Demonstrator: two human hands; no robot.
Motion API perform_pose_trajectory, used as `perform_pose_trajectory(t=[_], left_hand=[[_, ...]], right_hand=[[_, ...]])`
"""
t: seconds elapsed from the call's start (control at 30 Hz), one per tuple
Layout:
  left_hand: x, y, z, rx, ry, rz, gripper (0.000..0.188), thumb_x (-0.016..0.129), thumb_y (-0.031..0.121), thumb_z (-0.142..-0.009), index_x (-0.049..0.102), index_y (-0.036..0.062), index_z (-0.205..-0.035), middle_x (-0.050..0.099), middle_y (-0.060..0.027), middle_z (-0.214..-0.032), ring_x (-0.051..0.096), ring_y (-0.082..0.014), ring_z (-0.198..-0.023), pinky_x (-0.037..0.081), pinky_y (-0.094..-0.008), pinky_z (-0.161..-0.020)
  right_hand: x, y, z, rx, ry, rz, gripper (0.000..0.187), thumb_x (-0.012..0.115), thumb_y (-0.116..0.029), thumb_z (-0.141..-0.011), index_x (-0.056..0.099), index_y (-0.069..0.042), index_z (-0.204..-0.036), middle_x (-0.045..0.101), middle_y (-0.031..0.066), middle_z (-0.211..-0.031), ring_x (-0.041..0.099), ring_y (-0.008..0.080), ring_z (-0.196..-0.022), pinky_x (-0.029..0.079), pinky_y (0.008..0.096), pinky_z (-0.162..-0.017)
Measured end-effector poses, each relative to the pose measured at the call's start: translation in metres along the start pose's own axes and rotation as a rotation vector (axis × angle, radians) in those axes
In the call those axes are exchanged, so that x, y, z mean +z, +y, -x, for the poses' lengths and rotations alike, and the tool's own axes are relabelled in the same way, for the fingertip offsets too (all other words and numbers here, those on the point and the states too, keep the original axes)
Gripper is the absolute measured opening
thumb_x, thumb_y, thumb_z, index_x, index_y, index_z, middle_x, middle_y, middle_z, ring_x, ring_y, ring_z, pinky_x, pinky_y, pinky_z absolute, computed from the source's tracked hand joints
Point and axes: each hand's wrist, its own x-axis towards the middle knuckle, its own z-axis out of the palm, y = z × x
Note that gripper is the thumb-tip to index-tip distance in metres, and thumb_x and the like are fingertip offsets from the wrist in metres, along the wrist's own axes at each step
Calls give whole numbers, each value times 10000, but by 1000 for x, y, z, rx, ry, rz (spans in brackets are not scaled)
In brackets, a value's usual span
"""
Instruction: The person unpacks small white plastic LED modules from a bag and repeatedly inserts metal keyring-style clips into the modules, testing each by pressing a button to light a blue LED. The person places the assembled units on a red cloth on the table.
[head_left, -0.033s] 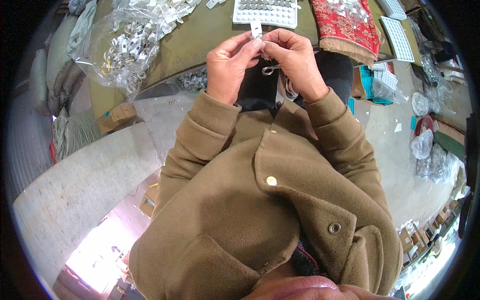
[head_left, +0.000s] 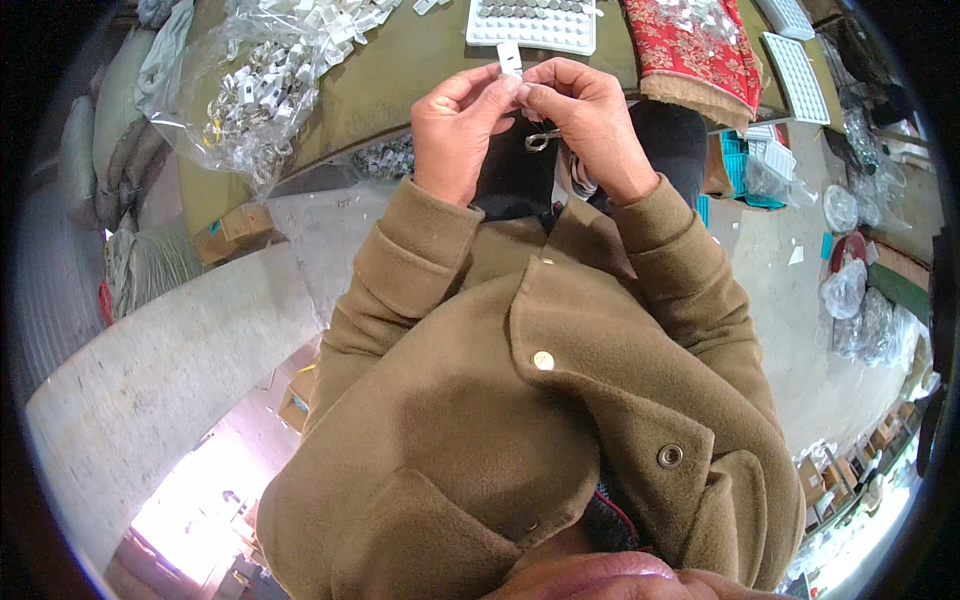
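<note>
Both my hands meet above my lap at the table's near edge. A small white plastic piece (head_left: 509, 58) with a dark slot sticks up between the fingers of my left hand (head_left: 452, 135), which is closed in a pinch. My right hand (head_left: 590, 120) is also pinched, its thumb and forefinger touching the left fingertips at the base of that piece. What lies between those fingertips is hidden. Just below them hangs a metal clasp or ring (head_left: 537, 143), seemingly joined to the piece. Past my fingers lies a white dimpled tray (head_left: 545, 40) with rows of small grey round parts.
A clear plastic bag (head_left: 185, 110) of similar white pieces with metal rings lies open on the green table (head_left: 385, 85) at left. On the right, red patterned cloth (head_left: 690, 60) carries small clear parts. Another white tray (head_left: 795, 78) and a cardboard box (head_left: 235, 232) stand farther out.
The white plastic piece has tipped very slightly to the left. My hands stay joined in almost the same place.
</note>
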Motion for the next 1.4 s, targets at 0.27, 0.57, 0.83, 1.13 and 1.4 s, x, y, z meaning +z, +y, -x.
perform_pose_trajectory(t=[0.27,0.57,0.83,1.13,1.4], left_hand=[[-2,2,-2,8,38,3,222,623,138,-908,672,-28,-1048,702,-53,-891,648,-83,-723,478,-182,-579],[-3,6,-7,-358,-85,568,258,598,145,-931,601,15,-1154,686,-58,-1036,516,27,-597,351,-117,-450],[-9,2,-19,-601,-102,1006,212,603,122,-929,593,-3,-1100,654,-114,-1128,658,-55,-877,519,-115,-576],[-1,1,-34,-394,-94,455,271,545,163,-979,584,-29,-1166,663,-144,-1108,685,-129,-933,592,-178,-679],[6,-5,-41,-244,-209,152,145,550,76,-947,598,-7,-1056,673,-118,-1051,667,-156,-932,557,-263,-775]], right_hand=[[-3,-5,3,-37,-49,-58,248,661,-72,-842,636,-40,-1087,587,-41,-759,469,9,-634,355,176,-544],[-3,5,-4,177,21,-655,142,569,-4,-860,557,-83,-977,599,1,-812,538,89,-686,470,262,-679],[-8,7,-9,201,5,-598,110,583,-39,-900,554,-61,-1004,608,28,-851,559,114,-716,468,260,-692],[-37,-15,-5,-175,208,204,158,639,-78,-894,617,-4,-1032,620,0,-870,560,56,-800,479,224,-703],[-78,-24,-66,-555,303,1163,147,647,-134,-861,688,-69,-986,661,99,-853,647,288,-750,515,333,-673]])
